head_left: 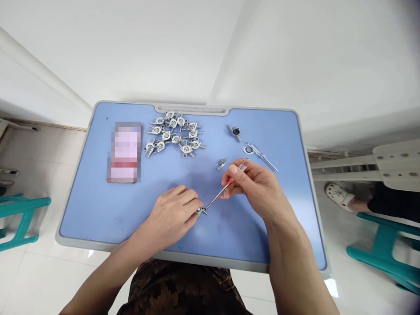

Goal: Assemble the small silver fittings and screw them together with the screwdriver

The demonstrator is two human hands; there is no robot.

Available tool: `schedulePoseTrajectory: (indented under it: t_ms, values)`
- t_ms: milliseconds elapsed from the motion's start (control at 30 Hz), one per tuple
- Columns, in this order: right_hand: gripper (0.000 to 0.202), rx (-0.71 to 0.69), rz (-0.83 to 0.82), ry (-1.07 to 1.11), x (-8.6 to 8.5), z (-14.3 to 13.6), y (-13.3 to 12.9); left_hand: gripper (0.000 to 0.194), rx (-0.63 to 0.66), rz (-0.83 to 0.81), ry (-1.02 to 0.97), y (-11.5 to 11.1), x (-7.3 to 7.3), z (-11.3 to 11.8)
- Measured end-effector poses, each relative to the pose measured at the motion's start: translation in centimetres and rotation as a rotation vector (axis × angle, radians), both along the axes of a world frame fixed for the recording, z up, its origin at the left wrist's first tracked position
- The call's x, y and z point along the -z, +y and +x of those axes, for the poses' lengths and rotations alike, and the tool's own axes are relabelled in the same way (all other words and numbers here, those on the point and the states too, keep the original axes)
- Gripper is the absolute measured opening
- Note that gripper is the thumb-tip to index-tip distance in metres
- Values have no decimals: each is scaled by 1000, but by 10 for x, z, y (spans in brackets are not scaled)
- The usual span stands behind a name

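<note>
My left hand [179, 210] is closed around a small metal valve-like part [202, 211] low over the blue table [138, 214]. Most of that part is hidden under the fingers; a short nozzle pokes out to the right. In my right hand [251, 183] is a screwdriver [218, 195] with a red and clear handle, gripped between thumb and fingers. Its shaft slants down to the left, and the tip meets the part or is very close to it. A small metal lever piece [221, 164] lies just beyond the right hand.
Several similar metal parts [176, 139] are heaped at the back middle. A phone [124, 153] lies on the left. Toward the right are another metal part [235, 132], a flat oval plate [248, 150] and a clear-handled screwdriver [262, 156]. Green stools [383, 249] flank the table; a person's foot [341, 197] shows right.
</note>
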State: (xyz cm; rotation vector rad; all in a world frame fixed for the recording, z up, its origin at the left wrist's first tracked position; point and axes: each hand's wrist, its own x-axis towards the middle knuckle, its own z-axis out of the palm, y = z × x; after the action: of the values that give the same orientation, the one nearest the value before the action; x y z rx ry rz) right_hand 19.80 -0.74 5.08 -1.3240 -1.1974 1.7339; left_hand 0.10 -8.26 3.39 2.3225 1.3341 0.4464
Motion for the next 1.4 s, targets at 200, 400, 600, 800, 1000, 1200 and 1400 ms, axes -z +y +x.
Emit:
schedulePoseTrajectory:
  t_ms: [200, 400, 600, 800, 1000, 1200, 1400]
  values:
    - [31, -70, -21, 43, -3, 4, -1, 12, -33, 4, -11, 0, 0, 1]
    - [27, -89, -47, 83, -2, 15, 1, 11, -67, -57, -15, 1, -3, 2]
    - [28, 17, -10, 72, 1, 15, 6, 10, -107, -90, -38, 2, -3, 2]
    - [28, 4, -53, 111, 3, 7, 4, 9, -140, -111, -86, 2, 0, 2]
    - [28, -26, -73, 120, 10, 5, 4, 10, -141, -112, -94, 2, 1, 1]
    - [28, -28, -86, 120, 10, 3, 4, 9, -136, -112, -91, 2, -1, 1]
    - [26, -32, -96, 140, 10, 1, 4, 10, -140, -123, -85, 4, -1, 2]
